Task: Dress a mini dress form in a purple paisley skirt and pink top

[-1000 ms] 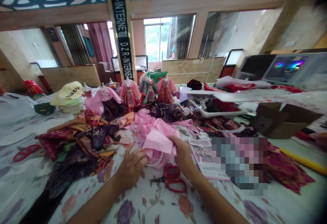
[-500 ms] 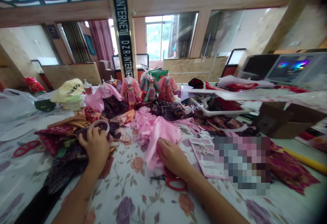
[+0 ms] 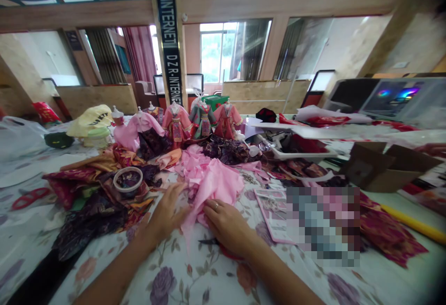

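Pink fabric point(image 3: 218, 182) lies bunched in the middle of the table, one pointed corner trailing toward me. My right hand point(image 3: 228, 223), a ring on one finger, has its fingers closed on the near part of this cloth. At the cloth's left edge is my left hand point(image 3: 169, 214), thumb and fingers apart, nothing in it. Under my right wrist are scissors point(image 3: 208, 241), their red handles mostly hidden. A round clear tub point(image 3: 128, 182) sits on dark patterned cloth point(image 3: 94, 217) to the left.
Small dress forms in pink and green robes point(image 3: 176, 121) stand in a row behind the fabric. Red-handled scissors point(image 3: 30, 198) lie far left. On the right are a pink-edged card point(image 3: 270, 217), a blurred-out patch, an open cardboard box point(image 3: 374, 168) and a white tray point(image 3: 299, 154).
My left hand has left the round tub and moved right to the pink fabric. My right hand keeps its hold, shifted slightly left, and the cloth's corner now points toward me.
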The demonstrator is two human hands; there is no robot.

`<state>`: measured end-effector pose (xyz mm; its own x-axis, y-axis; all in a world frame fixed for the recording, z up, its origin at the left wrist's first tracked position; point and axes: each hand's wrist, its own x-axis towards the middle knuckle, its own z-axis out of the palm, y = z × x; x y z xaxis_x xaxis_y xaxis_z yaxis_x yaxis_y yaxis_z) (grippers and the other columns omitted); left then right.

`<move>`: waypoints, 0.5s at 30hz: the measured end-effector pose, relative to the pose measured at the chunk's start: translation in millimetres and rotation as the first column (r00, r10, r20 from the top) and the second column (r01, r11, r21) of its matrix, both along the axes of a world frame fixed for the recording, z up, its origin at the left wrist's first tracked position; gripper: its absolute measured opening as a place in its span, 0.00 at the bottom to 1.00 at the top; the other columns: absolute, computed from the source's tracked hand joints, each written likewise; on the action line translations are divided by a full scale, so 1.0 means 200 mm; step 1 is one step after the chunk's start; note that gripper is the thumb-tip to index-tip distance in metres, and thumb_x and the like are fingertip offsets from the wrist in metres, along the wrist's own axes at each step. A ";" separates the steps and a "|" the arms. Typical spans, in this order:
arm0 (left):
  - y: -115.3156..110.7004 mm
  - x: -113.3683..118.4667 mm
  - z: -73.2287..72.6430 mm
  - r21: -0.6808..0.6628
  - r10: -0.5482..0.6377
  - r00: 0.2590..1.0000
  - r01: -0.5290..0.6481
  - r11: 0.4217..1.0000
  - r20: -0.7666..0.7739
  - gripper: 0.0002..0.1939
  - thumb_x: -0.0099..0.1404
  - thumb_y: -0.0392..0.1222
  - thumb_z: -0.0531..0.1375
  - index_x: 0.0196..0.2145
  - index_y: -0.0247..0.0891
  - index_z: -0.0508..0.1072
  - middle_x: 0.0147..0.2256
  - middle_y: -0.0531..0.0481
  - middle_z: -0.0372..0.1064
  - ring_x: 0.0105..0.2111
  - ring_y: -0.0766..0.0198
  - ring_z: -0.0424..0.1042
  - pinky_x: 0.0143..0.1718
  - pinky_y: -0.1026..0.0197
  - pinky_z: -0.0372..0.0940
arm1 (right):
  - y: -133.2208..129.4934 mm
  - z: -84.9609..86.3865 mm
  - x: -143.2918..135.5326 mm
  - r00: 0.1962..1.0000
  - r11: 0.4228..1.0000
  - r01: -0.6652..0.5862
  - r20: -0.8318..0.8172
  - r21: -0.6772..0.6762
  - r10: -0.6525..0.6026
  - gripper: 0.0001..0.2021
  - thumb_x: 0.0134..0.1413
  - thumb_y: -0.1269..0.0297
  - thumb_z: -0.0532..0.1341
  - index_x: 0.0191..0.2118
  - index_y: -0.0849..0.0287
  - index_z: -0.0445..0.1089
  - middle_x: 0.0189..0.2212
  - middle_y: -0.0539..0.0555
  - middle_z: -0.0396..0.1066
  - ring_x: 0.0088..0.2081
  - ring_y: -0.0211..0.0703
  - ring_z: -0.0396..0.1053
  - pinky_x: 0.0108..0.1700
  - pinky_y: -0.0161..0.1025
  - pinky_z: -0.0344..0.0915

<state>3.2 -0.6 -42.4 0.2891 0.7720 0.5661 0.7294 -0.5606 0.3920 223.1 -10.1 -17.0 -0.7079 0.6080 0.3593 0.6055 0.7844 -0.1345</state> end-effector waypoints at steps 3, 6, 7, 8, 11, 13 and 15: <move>-0.03 0.11 -0.04 -0.119 -0.096 0.991 0.107 0.987 0.089 0.29 0.62 0.46 0.56 0.59 0.39 0.55 0.59 0.41 0.54 0.58 0.54 0.55 0.58 0.51 0.54 | 0.00 0.00 0.00 1.000 1.000 -0.010 0.006 0.028 0.010 0.08 0.59 0.72 0.51 0.36 0.62 0.67 0.36 0.59 0.70 0.40 0.45 0.66 0.42 0.40 0.64; -0.03 0.15 -0.05 -0.193 -0.133 0.972 0.171 0.966 0.196 0.21 0.64 0.42 0.54 0.55 0.39 0.64 0.54 0.42 0.64 0.54 0.56 0.62 0.55 0.52 0.57 | -0.01 -0.01 0.00 1.000 0.999 0.003 -0.008 0.047 -0.002 0.08 0.59 0.73 0.51 0.37 0.63 0.68 0.37 0.59 0.70 0.40 0.45 0.66 0.42 0.39 0.64; -0.03 0.15 -0.05 -0.206 -0.119 0.962 0.172 0.963 0.244 0.17 0.64 0.41 0.53 0.50 0.39 0.69 0.49 0.44 0.68 0.50 0.57 0.66 0.53 0.53 0.59 | -0.01 -0.01 0.00 1.000 0.999 0.010 -0.010 0.053 -0.010 0.09 0.59 0.73 0.51 0.38 0.63 0.68 0.37 0.59 0.70 0.40 0.45 0.67 0.42 0.39 0.64; -0.03 0.14 -0.05 -0.209 -0.081 0.950 0.149 0.966 0.302 0.14 0.64 0.40 0.52 0.45 0.39 0.72 0.44 0.45 0.72 0.46 0.58 0.69 0.50 0.54 0.61 | -0.01 -0.01 0.01 1.000 0.998 0.016 -0.011 0.060 -0.015 0.09 0.59 0.73 0.51 0.38 0.63 0.68 0.37 0.59 0.70 0.40 0.45 0.67 0.41 0.39 0.64; -0.01 0.09 -0.01 -0.183 0.172 0.823 -0.085 0.979 0.541 0.09 0.60 0.40 0.55 0.33 0.38 0.75 0.34 0.49 0.73 0.37 0.59 0.70 0.41 0.58 0.64 | -0.02 -0.01 0.02 1.000 0.996 0.021 -0.017 0.087 -0.019 0.09 0.60 0.72 0.50 0.38 0.62 0.68 0.36 0.59 0.71 0.39 0.44 0.67 0.40 0.39 0.64; 0.00 0.03 0.02 -0.179 0.335 0.642 -0.297 0.938 0.689 0.07 0.57 0.40 0.56 0.30 0.38 0.73 0.30 0.51 0.71 0.32 0.61 0.68 0.36 0.61 0.63 | -0.02 0.00 0.03 0.998 0.993 0.061 -0.041 0.106 -0.057 0.09 0.59 0.72 0.51 0.38 0.62 0.68 0.36 0.59 0.71 0.39 0.45 0.67 0.40 0.39 0.64; 0.03 -0.06 0.05 -0.181 0.402 0.482 -0.441 0.879 0.779 0.07 0.57 0.40 0.53 0.29 0.38 0.70 0.27 0.54 0.66 0.29 0.63 0.65 0.34 0.63 0.61 | 0.00 0.01 0.04 0.982 0.979 0.172 -0.104 0.111 -0.161 0.10 0.59 0.72 0.51 0.38 0.61 0.69 0.36 0.59 0.71 0.39 0.45 0.66 0.41 0.40 0.63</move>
<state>-8.6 4.7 -33.3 -0.6299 0.6496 0.4256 0.3016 -0.3004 0.9049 231.1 -10.9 -15.5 -0.5602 0.6634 0.4961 0.7178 0.6876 -0.1090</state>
